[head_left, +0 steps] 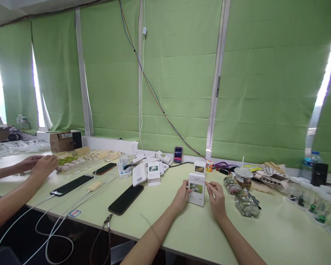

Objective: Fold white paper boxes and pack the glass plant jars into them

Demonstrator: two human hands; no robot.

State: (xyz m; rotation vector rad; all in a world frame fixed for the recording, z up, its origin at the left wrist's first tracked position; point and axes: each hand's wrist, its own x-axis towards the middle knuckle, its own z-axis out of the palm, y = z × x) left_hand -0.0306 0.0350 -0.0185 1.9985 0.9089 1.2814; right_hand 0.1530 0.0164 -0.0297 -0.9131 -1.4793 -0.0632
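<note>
A small white box (196, 191) with a green and white picture on its front stands upright on the pale table. My left hand (181, 197) holds its left edge between thumb and fingers. On the other side, my right hand (216, 198) has thumb and fingers drawn together at the box's upper right edge; whether they grip the box is too small to tell. Directly behind stands a second white box (199, 167) with a yellowish picture. An orange and white tub (209, 165) is just to the right of that one.
Left of my hands lie a black phone (126, 199) and a pile of white boxes (153, 173). To the right are clear wrapped packs (247, 203), a lidded cup (243, 175) and clear jars (321, 208). Another person's hands (40, 165) work at the far left, beyond white cables (68, 206).
</note>
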